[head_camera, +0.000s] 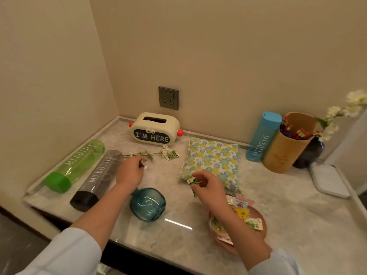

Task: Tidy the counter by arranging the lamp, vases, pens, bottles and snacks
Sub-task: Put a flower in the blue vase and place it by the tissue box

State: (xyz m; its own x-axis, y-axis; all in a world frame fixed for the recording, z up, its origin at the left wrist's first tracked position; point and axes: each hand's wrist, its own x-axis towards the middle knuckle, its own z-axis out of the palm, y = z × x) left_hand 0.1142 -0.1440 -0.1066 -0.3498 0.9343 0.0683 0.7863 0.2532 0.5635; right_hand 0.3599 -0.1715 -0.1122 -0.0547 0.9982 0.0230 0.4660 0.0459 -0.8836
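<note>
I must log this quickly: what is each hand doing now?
Left hand: fingers closed on the flower sprig.
Right hand: fingers closed on a green snack packet.

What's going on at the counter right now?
A person is tidying snacks. The right hand pinches a small green snack packet above the pink plate, which already holds several packets. The left hand reaches toward the flower sprig lying beside another packet. The green bottle and grey bottle lie flat; the blue bottle stands upright.

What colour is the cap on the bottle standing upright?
Light blue, matching the blue bottle; the head view shows it clearly.
</note>
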